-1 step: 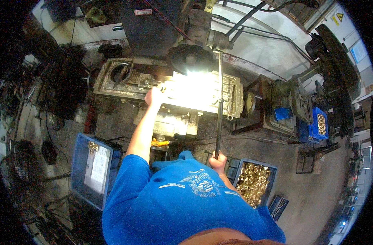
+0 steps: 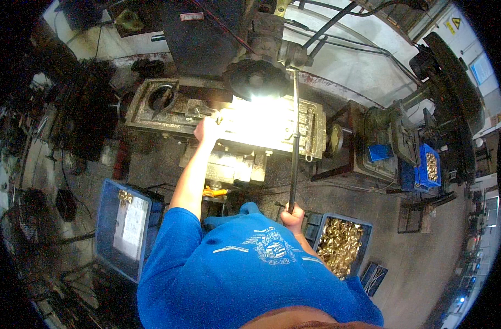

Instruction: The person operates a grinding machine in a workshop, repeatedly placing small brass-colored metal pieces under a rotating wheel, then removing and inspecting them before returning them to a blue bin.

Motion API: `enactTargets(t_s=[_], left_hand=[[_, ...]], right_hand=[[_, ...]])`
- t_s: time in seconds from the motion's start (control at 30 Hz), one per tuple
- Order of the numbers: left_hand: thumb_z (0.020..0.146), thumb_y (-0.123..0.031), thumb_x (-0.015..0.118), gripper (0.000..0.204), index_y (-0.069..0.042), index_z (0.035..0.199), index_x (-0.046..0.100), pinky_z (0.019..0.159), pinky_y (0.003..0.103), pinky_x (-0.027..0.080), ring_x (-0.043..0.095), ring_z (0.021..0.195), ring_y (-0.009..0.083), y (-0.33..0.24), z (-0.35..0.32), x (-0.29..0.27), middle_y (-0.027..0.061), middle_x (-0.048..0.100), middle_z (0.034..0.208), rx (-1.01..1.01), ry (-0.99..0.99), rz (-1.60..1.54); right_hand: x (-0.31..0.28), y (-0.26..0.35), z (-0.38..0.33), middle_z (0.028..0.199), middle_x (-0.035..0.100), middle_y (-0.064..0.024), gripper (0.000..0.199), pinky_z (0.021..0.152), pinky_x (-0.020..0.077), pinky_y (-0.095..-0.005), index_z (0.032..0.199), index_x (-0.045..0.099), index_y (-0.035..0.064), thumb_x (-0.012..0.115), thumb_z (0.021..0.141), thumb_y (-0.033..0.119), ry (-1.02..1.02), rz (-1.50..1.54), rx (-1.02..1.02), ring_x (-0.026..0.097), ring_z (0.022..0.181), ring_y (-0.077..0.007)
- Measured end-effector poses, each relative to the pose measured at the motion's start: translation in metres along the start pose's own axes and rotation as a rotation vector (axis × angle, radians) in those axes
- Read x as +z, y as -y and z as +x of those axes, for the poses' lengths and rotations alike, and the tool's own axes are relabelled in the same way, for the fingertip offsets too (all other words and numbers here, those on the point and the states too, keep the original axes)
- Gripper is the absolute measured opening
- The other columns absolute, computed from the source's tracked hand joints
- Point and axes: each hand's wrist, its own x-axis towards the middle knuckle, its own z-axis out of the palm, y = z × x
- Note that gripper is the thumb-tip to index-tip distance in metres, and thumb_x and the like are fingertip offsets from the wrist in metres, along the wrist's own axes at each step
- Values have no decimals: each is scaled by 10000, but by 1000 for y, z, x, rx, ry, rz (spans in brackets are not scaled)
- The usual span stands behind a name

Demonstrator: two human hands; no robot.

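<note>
My right hand (image 2: pixel 292 216) is wrapped round the lower end of a long dark lever (image 2: pixel 295 170) that comes down from the machine head (image 2: pixel 258 77). My left arm reaches forward to the machine's metal worktable (image 2: pixel 311 126). There my left hand (image 2: pixel 208 130) is closed at the front edge of the lamp's glare, left of the table's middle. A small brass-coloured spot shows by its fingertips, but the glare hides what the fingers hold. Whatever lies under the machine head is washed out too.
A blue crate (image 2: pixel 365 241) full of brass parts stands at my right. To my left is another blue crate (image 2: pixel 143 236) with a few brass pieces and a pale sheet. A yellow-orange handle (image 2: pixel 215 192) sits below the worktable. Another machine (image 2: pixel 376 148) and a blue bin (image 2: pixel 423 175) stand farther right.
</note>
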Motion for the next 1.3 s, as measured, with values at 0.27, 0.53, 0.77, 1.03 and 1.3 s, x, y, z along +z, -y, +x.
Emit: enactTargets(t_s=[0.27,0.53,0.77,1.03,1.3], left_hand=[[617,-561,680,522,-54,741,664,630,400,506,647,732,301,-5,-4,-8,150,656,764,-15,38,-6],[625,-579,660,542,-52,747,660,650,401,505,645,757,301,-1,0,-1,151,657,779,-16,6,-14],[628,-579,656,547,-40,714,649,649,406,503,644,745,298,-3,-1,-2,146,655,763,-14,15,5],[615,-587,666,551,-41,687,645,627,399,500,644,722,295,0,1,2,152,652,744,-3,-2,6],[613,-598,668,565,-38,688,641,635,402,501,645,728,296,-1,-1,0,151,652,744,-1,-19,-7]], right_hand=[[6,22,-1,547,330,56,192,441,240,-265,578,360,101,542,628,138,-21,-18,38,295,505,-70],[4,6,0,566,337,63,186,450,240,-257,591,377,113,551,636,161,12,98,64,300,519,-66],[1,-7,2,570,338,66,174,449,237,-252,592,375,113,535,658,130,20,84,63,297,524,-64],[0,-21,3,605,352,74,152,466,229,-221,622,421,106,571,629,80,-20,54,84,302,533,-38],[2,-1,3,596,355,75,159,446,224,-231,610,412,106,569,633,99,26,96,59,300,514,-39]])
